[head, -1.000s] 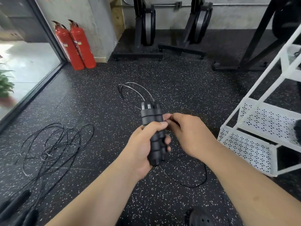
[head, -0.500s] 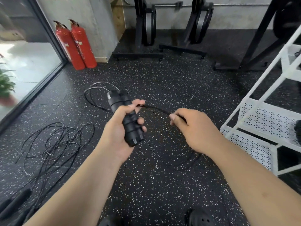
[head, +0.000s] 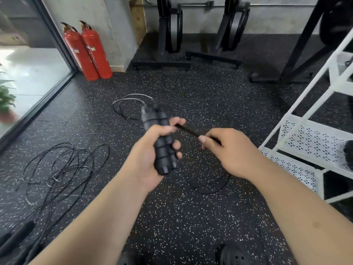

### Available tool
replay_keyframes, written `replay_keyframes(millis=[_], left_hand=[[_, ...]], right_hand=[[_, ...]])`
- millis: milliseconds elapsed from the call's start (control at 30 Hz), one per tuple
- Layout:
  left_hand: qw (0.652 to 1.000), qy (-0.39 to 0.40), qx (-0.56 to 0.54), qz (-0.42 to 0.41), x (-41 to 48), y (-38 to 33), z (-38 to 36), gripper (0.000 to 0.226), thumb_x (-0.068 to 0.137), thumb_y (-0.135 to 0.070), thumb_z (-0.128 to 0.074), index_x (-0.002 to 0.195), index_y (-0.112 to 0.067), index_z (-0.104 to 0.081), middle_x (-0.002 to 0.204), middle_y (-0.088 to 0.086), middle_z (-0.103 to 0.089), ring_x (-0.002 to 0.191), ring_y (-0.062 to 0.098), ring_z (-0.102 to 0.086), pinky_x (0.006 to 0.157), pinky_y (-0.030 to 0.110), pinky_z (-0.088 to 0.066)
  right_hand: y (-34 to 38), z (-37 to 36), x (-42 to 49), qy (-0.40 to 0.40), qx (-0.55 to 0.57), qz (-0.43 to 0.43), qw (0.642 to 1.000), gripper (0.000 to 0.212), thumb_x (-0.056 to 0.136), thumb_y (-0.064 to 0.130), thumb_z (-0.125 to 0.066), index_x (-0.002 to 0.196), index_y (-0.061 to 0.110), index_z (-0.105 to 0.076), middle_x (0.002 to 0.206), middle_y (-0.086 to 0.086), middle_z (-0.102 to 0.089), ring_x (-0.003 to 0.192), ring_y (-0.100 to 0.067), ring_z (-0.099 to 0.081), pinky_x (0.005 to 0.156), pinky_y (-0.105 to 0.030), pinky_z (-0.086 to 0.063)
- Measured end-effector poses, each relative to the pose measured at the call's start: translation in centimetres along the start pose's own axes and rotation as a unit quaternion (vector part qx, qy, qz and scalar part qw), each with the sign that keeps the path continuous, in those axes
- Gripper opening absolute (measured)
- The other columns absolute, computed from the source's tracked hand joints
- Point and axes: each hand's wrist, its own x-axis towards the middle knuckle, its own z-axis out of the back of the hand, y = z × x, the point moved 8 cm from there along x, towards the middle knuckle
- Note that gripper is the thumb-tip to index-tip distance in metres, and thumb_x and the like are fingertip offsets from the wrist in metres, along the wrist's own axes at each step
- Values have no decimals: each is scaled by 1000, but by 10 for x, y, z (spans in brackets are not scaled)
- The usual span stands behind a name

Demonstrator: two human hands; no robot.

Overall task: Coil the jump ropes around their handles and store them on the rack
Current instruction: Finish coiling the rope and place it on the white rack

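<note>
The coiling is judged to be at an early stage. The two black handles (head: 162,142) of one jump rope are held side by side above the middle of the floor (head: 191,217), with their tops tilted away from the person. A turn or so of cord seems to be laid across them, but this is blurred. Most of the cord (head: 188,131) is yet to be wound. Loose loops (head: 131,104) are seen beyond the handles, and a slack bend (head: 208,186) is seen below the right hand.

A second tangle of rope (head: 63,169) is left uncoiled toward the floor's left edge. The white rack (head: 313,138) stands at the right edge. A dark thing on its shelf is cut off by the frame and cannot be identified.

The left hand (head: 150,159) is wrapped round both handles, with the thumb laid over the front and the fingertips showing on the right side. The cord is pinched by the right hand (head: 227,152) between thumb and forefinger, near the handles. The short stretch between the hands is drawn straight.
</note>
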Motion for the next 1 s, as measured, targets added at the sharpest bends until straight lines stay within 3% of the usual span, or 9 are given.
replay_keyframes(millis=[133,233,367,467,600,833,933,1000], left_hand=[[997,-49,-45,-48,2,-23,26,67,82,-20,-70,147,-7,-58,147,7,-66,71,11,-54,63,28,-52],[997,-55,-43,-37,0,-13,21,67,81,-19,-70,146,-10,-59,142,8,-70,69,12,-55,62,29,-52],[999,-3,3,39,-9,24,-10,60,82,-17,-71,142,-14,-66,115,5,-75,66,13,-55,62,31,-52],[998,10,21,58,-12,43,-22,52,81,-19,-69,134,-15,-74,96,4,-64,66,15,-56,61,32,-52],[999,9,18,43,-6,29,-14,44,84,-16,-70,127,-14,-77,113,6,-65,67,13,-55,62,31,-51],[998,-57,-23,-33,3,-11,23,59,85,-16,-68,142,-6,-64,128,3,-71,69,13,-55,61,30,-53],[999,-45,-10,-6,0,4,13,63,81,-15,-69,143,-12,-63,139,5,-71,68,14,-55,61,31,-53],[1000,-15,2,27,-4,19,-1,62,80,-17,-68,142,-13,-65,136,6,-73,68,15,-56,62,32,-53]], right_hand=[[-5,6,0,6,13,-6,1000,30,108,52,-51,89,36,-68,52,17,-55,42,-5,-39,48,-28,-37],[0,3,-2,-7,10,4,1000,28,108,49,-52,89,35,-67,55,13,-57,43,-5,-42,47,-25,-36],[9,-6,-3,-18,14,20,1000,26,108,43,-57,85,33,-66,56,11,-57,49,-3,-49,48,-22,-35],[11,-11,-3,-14,-5,20,1000,29,108,41,-57,79,40,-60,58,10,-59,52,-4,-54,48,-22,-34],[6,-8,-2,2,0,10,1000,30,107,45,-57,84,30,-69,55,9,-59,48,-6,-50,49,-25,-38],[2,0,-3,2,12,2,1000,30,108,50,-52,89,37,-72,68,0,-70,47,-8,-51,55,-37,-49],[5,0,-2,-21,16,8,1000,28,108,47,-54,89,36,-71,62,2,-65,44,-6,-46,49,-32,-42],[9,-1,-2,-33,6,16,999,27,108,45,-55,90,33,-71,59,7,-61,47,-5,-49,46,-25,-35]])
